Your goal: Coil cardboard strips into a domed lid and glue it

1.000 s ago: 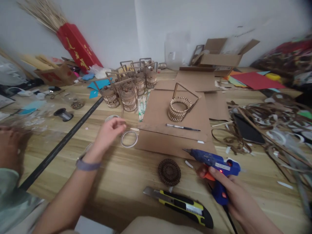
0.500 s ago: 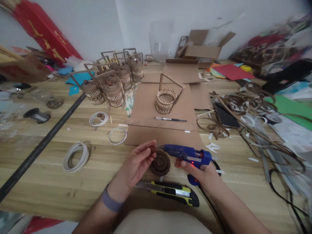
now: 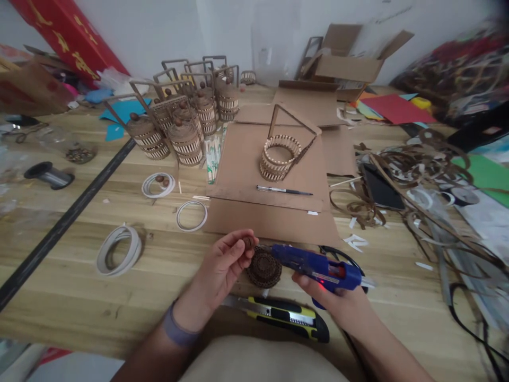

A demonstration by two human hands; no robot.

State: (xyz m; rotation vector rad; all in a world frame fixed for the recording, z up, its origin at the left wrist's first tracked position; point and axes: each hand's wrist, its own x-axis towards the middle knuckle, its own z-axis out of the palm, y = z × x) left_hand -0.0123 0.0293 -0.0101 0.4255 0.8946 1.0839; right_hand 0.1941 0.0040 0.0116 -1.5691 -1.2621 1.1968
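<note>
My left hand pinches a small brown wooden bead between thumb and fingers. In my right hand is a blue hot glue gun, its red light lit and its nozzle pointing left, close by the bead. Whether the tip touches the bead I cannot tell. Below the nozzle lies a round dark-brown woven disc, flat on the table. A yellow and black utility knife lies nearest my body, blade to the left. Farther off, a small basket with a tall angled handle stands on cardboard.
Several finished lidded baskets stand at the back left. Rolls of white tape lie on the left, one with beads inside. A pen rests on the cardboard. Tangled brown strips and a phone are on the right.
The glue gun has tilted, its rear end dropping lower and to the right, while its nozzle stays by the bead. The view has shifted slightly. Both hands keep their hold.
</note>
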